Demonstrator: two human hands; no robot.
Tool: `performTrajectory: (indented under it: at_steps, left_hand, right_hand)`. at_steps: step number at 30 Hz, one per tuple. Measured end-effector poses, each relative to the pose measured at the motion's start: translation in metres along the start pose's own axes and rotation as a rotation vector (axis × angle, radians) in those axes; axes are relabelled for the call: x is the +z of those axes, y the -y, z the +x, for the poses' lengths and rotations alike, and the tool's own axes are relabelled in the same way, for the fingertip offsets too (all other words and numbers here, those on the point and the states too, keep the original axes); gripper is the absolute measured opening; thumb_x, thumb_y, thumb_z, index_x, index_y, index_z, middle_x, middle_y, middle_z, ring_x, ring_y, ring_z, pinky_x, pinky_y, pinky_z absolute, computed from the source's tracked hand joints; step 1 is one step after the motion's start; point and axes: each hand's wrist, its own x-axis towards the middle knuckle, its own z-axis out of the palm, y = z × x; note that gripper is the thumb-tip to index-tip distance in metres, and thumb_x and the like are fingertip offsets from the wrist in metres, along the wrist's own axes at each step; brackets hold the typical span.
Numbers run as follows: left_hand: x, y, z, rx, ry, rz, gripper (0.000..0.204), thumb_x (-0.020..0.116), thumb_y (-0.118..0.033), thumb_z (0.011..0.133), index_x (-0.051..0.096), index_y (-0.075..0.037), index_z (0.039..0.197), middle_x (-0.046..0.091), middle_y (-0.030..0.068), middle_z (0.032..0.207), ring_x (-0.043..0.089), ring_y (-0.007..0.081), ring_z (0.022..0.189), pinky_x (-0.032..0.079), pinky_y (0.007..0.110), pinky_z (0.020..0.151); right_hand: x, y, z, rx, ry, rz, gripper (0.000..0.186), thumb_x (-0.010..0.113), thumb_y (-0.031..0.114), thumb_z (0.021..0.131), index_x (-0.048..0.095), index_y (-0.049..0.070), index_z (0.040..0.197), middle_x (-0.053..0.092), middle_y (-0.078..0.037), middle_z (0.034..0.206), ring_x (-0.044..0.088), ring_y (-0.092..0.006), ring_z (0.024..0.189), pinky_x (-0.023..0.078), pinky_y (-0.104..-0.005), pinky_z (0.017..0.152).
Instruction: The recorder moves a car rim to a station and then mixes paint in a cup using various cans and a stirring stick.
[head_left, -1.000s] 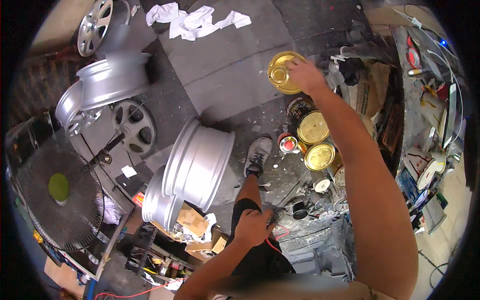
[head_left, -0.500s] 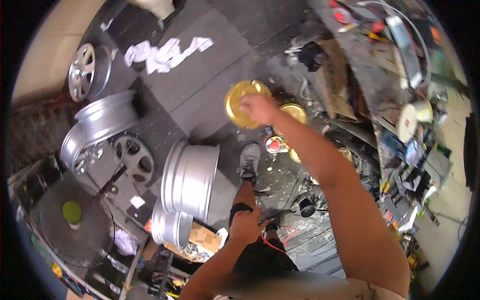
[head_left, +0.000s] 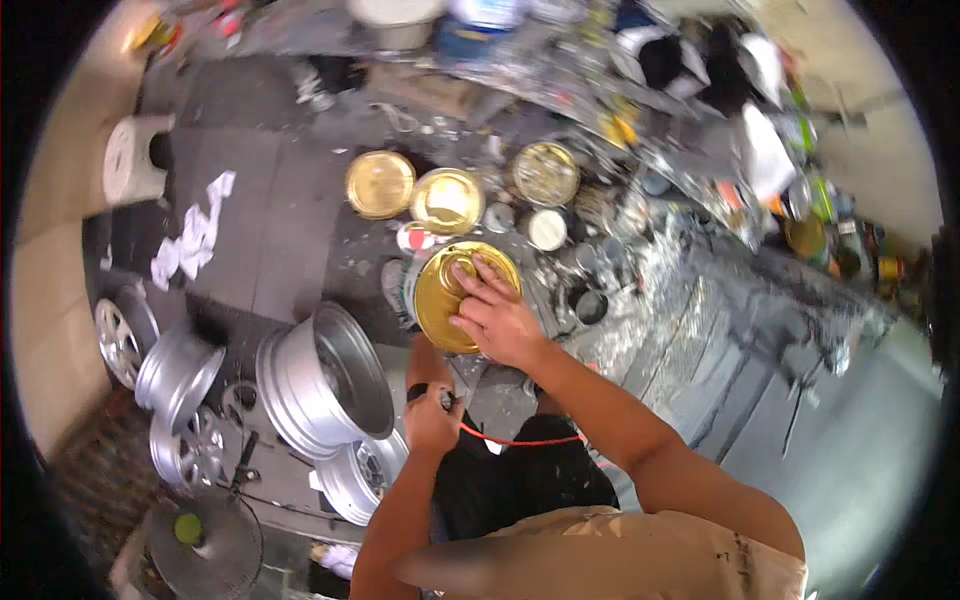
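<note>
Gold can (head_left: 440, 312) moved closer | lid toward camera, axis foreshortened | right hand (head_left: 500, 325) gripping it; left hand (head_left: 434, 428) around hosed tool (head_left: 447, 399)

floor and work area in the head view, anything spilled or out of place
Yes: pale smears streak the grey surface right of the gold-topped can, possibly spilled paint. Crumpled white cloth also lies loose on the dark floor at left.

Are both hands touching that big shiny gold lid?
No, only the right hand touches the gold lid; the left hand is apart from it, by the red hose.
</note>
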Motion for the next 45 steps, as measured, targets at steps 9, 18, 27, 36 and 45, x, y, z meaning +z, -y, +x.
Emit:
performTrajectory:
  at_steps: [9,18,27,36,45]
  left_hand:
    - [0.074,-0.042,-0.013,-0.005,0.078,0.289,0.037,0.078,-0.039,0.087,0.064,-0.015,0.111,0.074,0.0146,0.097,0.069,0.0433,0.094,0.052,0.053,0.085]
    - [0.115,-0.058,-0.005,-0.034,0.155,0.505,0.036,0.077,-0.037,0.089,0.063,-0.015,0.114,0.075,0.0162,0.099,0.069,0.042,0.097,0.052,0.051,0.089]
    - [0.135,-0.084,0.005,-0.178,0.245,0.636,0.036,0.074,-0.042,0.091,0.065,-0.016,0.113,0.075,0.0145,0.103,0.068,0.0368,0.104,0.047,0.046,0.098]
    - [0.142,-0.106,0.011,-0.177,0.236,0.692,0.036,0.075,-0.042,0.09,0.065,-0.017,0.113,0.075,0.0167,0.102,0.068,0.0391,0.103,0.049,0.049,0.096]
    - [0.138,-0.087,0.013,-0.107,0.215,0.64,0.035,0.075,-0.041,0.089,0.064,-0.017,0.112,0.075,0.0173,0.098,0.068,0.0409,0.1,0.049,0.05,0.095]
  right_hand:
    - [-0.127,-0.174,-0.185,0.409,0.148,-0.021,0.029,0.064,0.033,0.097,0.066,0.003,0.1,0.069,-0.024,0.099,0.065,-0.0447,0.097,0.052,-0.0538,0.085]
    - [-0.135,-0.308,-0.295,0.619,0.49,0.087,0.041,0.063,0.044,0.096,0.07,0.004,0.103,0.071,-0.022,0.099,0.068,-0.0434,0.094,0.053,-0.0509,0.083]
    - [-0.146,-0.336,-0.312,0.757,0.553,0.312,0.048,0.062,0.048,0.098,0.07,0.001,0.103,0.07,-0.024,0.101,0.067,-0.0413,0.095,0.052,-0.0498,0.085]
    - [-0.143,-0.34,-0.326,0.723,0.481,0.33,0.046,0.061,0.049,0.099,0.071,0.004,0.107,0.069,-0.021,0.107,0.066,-0.0357,0.102,0.051,-0.0457,0.089]
    - [-0.14,-0.324,-0.314,0.661,0.5,0.329,0.054,0.059,0.052,0.098,0.07,0.0,0.11,0.068,-0.025,0.115,0.064,-0.0412,0.111,0.049,-0.0497,0.095]
